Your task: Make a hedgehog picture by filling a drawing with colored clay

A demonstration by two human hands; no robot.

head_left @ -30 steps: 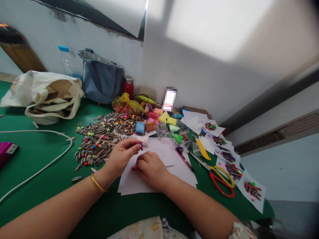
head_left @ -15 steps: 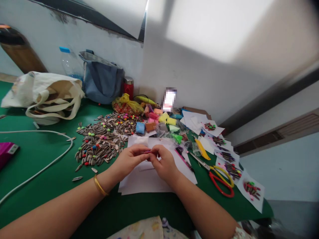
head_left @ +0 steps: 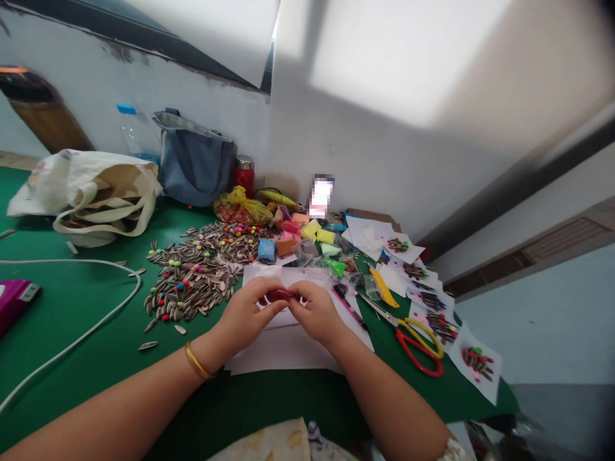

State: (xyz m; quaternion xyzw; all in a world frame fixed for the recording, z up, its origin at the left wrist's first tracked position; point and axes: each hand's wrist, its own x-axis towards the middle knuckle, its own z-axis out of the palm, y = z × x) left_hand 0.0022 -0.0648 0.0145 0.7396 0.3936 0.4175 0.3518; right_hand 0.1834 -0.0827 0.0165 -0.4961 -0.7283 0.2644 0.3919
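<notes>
Small piece point(head_left: 277, 295), dark reddish, its shape mostly hidden

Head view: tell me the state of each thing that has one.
Small dark red piece, held between left hand and right hand
Scissors, lying down, unheld
Cream bag, mouth open
Blue bag, upright, top open
Clear bottle, upright, capped
Red flask, upright, lid on
Phone, screen lit
Yellow bag, gathered at the top
Sunflower seeds, heaped loose

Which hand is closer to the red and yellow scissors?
Right. The right hand is over the white paper, to the left of the scissors. The left hand is farther away, beyond the right hand.
</notes>
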